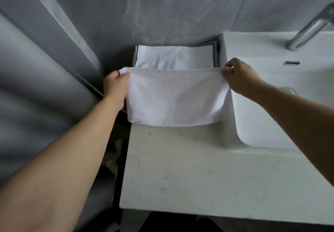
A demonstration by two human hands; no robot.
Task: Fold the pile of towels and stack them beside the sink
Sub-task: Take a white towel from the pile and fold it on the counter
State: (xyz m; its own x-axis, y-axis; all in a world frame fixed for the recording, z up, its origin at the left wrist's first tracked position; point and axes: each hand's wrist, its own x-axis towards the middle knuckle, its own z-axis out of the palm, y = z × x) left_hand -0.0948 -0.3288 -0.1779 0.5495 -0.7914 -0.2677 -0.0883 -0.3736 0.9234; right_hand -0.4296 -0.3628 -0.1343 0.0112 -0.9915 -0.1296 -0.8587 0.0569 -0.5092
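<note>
Both hands, left (115,83) and right (238,76), pinch 1 towel (175,98) above 1 stack (173,56).

- The left hand (115,83) is held at the left upper corner of the towel (176,98), which is pinched between thumb and curled fingers.
- The right hand (238,76) is held at the towel's right upper corner, pinched likewise; a ring is worn on one finger.
- Both forearms are extended forward, bare, one on each side of the towel.
- The towel is kept stretched between the two hands.
</note>
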